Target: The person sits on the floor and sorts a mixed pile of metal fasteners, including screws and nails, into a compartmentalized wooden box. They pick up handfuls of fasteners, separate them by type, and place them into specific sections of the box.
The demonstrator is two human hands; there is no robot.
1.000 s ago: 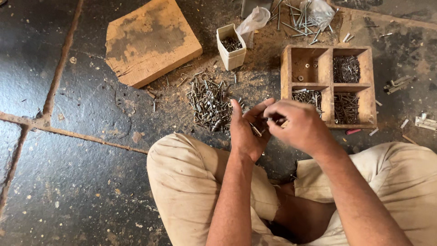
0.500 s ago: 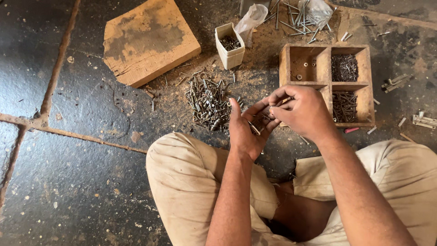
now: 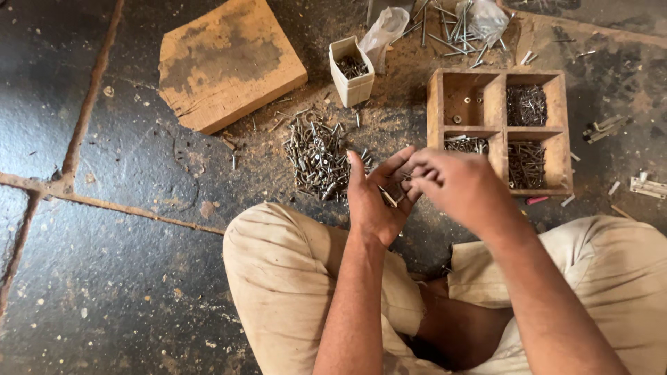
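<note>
I sit cross-legged on a dark stone floor. My left hand (image 3: 375, 201) is cupped palm-up above my knee, holding a few small screws (image 3: 389, 196). My right hand (image 3: 458, 186) hovers over that palm, its fingertips pinching among the screws; what they hold is too small to tell. Just beyond my hands lies a pile of loose screws (image 3: 316, 154) on the floor. To the right stands a wooden box with compartments (image 3: 501, 132), three of which hold screws or nails.
A worn wooden block (image 3: 226, 62) lies at the far left. A small white container (image 3: 351, 69) with screws stands behind the pile, beside a plastic bag (image 3: 385, 31). Long nails (image 3: 451, 28) and another bag lie behind the box. Metal hinges (image 3: 646, 184) lie at right.
My right hand swung out toward the wooden box half a second ago and has come back over my left palm. The left hand stayed nearly still.
</note>
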